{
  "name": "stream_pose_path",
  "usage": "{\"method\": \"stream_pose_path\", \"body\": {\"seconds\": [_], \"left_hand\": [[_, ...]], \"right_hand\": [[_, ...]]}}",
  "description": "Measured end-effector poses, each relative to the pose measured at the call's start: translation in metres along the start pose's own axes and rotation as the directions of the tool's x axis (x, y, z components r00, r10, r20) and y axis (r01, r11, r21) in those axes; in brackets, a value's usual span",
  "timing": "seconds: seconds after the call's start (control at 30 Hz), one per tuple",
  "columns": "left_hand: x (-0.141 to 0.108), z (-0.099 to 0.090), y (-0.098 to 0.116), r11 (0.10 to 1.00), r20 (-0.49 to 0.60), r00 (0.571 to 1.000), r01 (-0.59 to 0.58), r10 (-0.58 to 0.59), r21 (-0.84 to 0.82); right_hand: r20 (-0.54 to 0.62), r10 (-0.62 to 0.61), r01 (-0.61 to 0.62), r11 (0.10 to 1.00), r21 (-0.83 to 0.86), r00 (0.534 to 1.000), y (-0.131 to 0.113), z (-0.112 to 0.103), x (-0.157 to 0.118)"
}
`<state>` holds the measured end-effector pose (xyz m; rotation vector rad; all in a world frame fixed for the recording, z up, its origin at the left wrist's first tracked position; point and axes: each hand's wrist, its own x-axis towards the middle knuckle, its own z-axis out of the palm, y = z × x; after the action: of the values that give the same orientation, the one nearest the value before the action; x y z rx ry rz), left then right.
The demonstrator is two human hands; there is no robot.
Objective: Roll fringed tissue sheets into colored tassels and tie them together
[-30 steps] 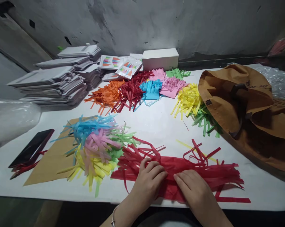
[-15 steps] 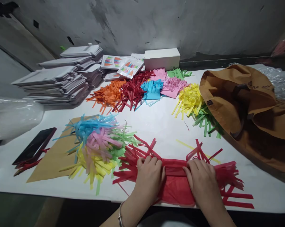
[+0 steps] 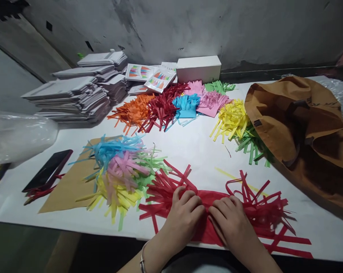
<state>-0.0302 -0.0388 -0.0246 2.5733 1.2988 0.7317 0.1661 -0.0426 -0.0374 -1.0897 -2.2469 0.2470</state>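
A sheet of red tissue paper [image 3: 208,233], cut into fringe at both ends, lies crosswise at the front edge of the white table. My left hand [image 3: 185,214] is on its middle left part, fingers curled down and gripping the paper. Close beside it, my right hand [image 3: 230,220] grips the middle right part with bent fingers. The fingertips and the fold under them are partly hidden. Red strips fan out past both hands. Left of the red paper, blue, pink, yellow and green tissue tassels [image 3: 123,167] lie on a brown paper sheet [image 3: 65,193].
Along the back are orange tassels [image 3: 134,110], dark red tassels [image 3: 164,108] and a blue bundle [image 3: 188,106]. Behind them stand stacked white packets [image 3: 74,100] and a white box [image 3: 198,69]. A brown cloth bag [image 3: 296,113] sits right, a phone [image 3: 47,170] left.
Both hands have moved closer together over the middle of the red paper, the right one shifting left. Their fingers are more curled. The view has shifted slightly.
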Motion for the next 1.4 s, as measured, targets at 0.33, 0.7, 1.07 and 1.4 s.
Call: {"method": "stream_pose_path", "body": {"seconds": [0.33, 0.7, 1.07, 1.4], "left_hand": [[0.001, 0.005, 0.004, 0.965, 0.067, 0.965, 0.247, -0.253, 0.092], [0.007, 0.001, 0.000, 0.994, 0.099, 0.990, 0.098, -0.102, 0.043], [0.013, 0.002, -0.006, 0.994, 0.118, 0.992, -0.061, 0.050, 0.093], [0.007, 0.000, -0.005, 0.999, 0.073, 0.997, 0.039, -0.036, -0.028]], "right_hand": [[-0.009, 0.197, -0.192, 0.948, -0.254, 0.980, 0.013, -0.007, -0.020], [-0.048, 0.039, -0.043, 0.995, -0.095, 0.998, 0.000, -0.004, -0.002], [-0.014, 0.018, -0.019, 0.997, -0.081, 1.000, -0.003, 0.007, 0.007], [0.001, -0.002, 0.003, 0.999, -0.050, 1.000, -0.004, 0.008, 0.006]]}}
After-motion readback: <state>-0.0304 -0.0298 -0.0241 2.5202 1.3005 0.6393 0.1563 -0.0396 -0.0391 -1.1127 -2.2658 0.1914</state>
